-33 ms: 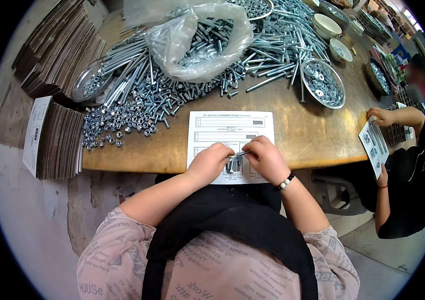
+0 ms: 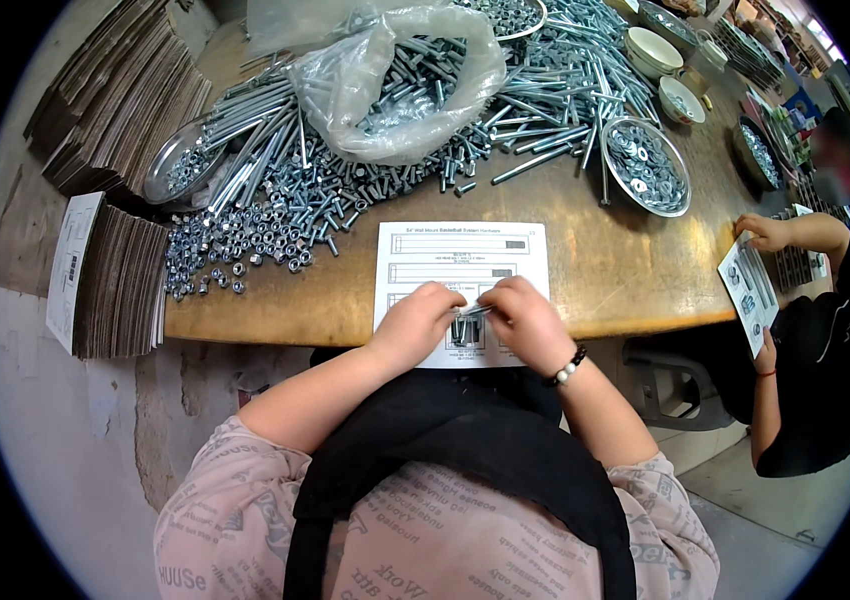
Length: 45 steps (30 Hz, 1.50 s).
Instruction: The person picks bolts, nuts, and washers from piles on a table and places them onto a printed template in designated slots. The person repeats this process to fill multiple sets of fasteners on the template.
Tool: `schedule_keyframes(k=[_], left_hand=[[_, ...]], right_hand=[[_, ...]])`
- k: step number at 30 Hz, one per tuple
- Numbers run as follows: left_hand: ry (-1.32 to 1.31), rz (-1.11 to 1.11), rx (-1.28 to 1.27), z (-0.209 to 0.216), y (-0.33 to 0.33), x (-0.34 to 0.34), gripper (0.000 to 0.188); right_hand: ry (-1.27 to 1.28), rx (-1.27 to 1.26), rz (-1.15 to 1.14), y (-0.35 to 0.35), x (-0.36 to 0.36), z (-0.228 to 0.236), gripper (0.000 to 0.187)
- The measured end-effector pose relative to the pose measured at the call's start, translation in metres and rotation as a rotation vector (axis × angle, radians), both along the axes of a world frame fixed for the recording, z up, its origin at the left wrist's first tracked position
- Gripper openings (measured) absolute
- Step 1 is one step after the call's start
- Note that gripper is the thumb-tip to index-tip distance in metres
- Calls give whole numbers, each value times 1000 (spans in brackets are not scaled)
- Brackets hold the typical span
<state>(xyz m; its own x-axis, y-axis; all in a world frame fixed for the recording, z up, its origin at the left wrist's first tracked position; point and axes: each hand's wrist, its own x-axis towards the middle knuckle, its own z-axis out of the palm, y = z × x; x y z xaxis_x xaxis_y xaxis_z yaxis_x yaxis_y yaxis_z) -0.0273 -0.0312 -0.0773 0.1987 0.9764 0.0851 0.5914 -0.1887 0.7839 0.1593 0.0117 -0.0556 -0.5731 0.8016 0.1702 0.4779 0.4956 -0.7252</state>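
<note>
A white printed sheet (image 2: 425,262) with line drawings of bolts lies at the table's front edge and overhangs it a little. Over its lower half, both my hands are closed, fingertips close together. My left hand (image 2: 417,325) pinches at the top of a few short metal bolts (image 2: 461,330); its fingers hide what exactly they grip. Between the thumb and fingers of my right hand (image 2: 530,320) is a slim metal bolt (image 2: 477,310), pointing toward my left fingertips. Most of that bolt is covered.
Beyond the sheet spread loose nuts (image 2: 263,235), short bolts and long bolts (image 2: 555,95). A clear plastic bag (image 2: 380,145) sits on them. A metal bowl of washers (image 2: 645,165) stands right, cardboard stacks (image 2: 120,285) left. At the right, another person's hands (image 2: 767,235) hold a card.
My right hand has shifted slightly left and down, with the bolt turned flatter. My left hand has moved slightly up and left.
</note>
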Motion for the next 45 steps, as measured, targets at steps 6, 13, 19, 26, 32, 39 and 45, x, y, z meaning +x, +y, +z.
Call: schedule_keyframes(k=[6,13,19,26,32,39,45], left_hand=[[-74,118,45,9,4,-23,16],[-28,-23,-95,14,-27,-14,44],[118,-88,160,-2,-15,10,45],[137,-102,159,-2,-15,11,47],[-97,-250,162,53,-13,22,35],[-359,-832,762,124,-5,93,9],[-443,-832,659,115,-24,83,10]], right_hand=[[-156,356,128,-32,-27,-25,14],[-197,171,-134,-8,-4,-14,14],[-174,108,-67,-12,-1,-25,7],[-146,119,-67,-11,0,-26,6],[309,-349,-201,4,8,-19,7],[404,-1205,549,-15,-80,36,15],[281,-1166,707,-10,-68,50,14]])
